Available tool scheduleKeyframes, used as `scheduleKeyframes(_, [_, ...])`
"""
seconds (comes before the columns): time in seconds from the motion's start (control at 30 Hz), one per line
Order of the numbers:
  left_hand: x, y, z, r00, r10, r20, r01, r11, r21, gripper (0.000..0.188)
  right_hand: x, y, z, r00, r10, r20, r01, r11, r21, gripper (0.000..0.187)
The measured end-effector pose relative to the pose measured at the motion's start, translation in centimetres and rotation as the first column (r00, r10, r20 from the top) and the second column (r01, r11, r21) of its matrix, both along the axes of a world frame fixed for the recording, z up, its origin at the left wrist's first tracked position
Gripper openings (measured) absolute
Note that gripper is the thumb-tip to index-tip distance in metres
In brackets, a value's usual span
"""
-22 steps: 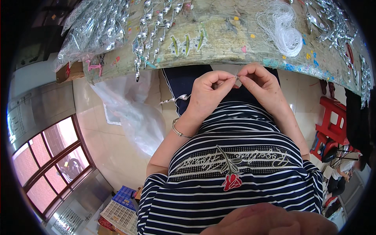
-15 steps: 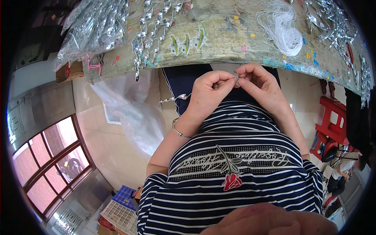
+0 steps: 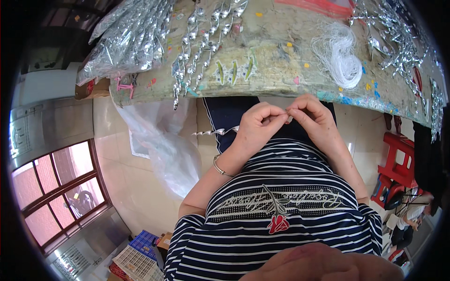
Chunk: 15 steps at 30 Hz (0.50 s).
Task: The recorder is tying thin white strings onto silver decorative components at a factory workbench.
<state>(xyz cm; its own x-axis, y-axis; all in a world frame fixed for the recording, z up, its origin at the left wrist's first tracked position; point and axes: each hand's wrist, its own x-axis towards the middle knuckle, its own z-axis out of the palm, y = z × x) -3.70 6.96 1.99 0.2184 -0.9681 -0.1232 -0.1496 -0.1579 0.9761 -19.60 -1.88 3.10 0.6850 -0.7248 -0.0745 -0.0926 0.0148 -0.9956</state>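
My left hand [image 3: 263, 122] and my right hand [image 3: 315, 117] meet in front of my body, just short of the table's near edge. Both are closed, thumb and fingertips pinched together over something tiny. Fingers mostly hide what is between them. From behind my left hand a shiny silver twisted foil strand [image 3: 215, 132] sticks out to the left; its other end is hidden by that hand, which appears to hold it. More silver twisted strands [image 3: 192, 51] lie on the worn table [image 3: 269, 70], some hanging over its near edge.
A bundle of white string [image 3: 341, 58] lies on the table, with silver tinsel [image 3: 398, 35] farther right. Plastic-wrapped silver pieces [image 3: 129, 44] lie at left. Green leaf-shaped stickers [image 3: 234, 70] lie near the edge. A clear plastic bag [image 3: 171, 154] is below left; a red stool [image 3: 396, 154] stands right.
The whole view has shifted, so table and hands sit lower in the picture, and a red-edged item shows at the far table. My hands stay pinched together at the fingertips.
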Motion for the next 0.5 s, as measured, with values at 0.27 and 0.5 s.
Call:
scheduleKeyframes(0.27, [-0.2,0.0,-0.1,0.972,-0.007,-0.234,0.025,0.997,0.072,0.012,-0.7,-0.4,0.7,0.993,-0.037,0.114,-0.006,0.932,0.362,0.006])
scheduleKeyframes(0.5, [0.1,0.1,-0.4,0.943,-0.107,-0.315,0.134,0.989,0.066,0.013,-2.0,-2.5,3.3,0.977,-0.141,0.163,0.068,0.920,0.387,0.010])
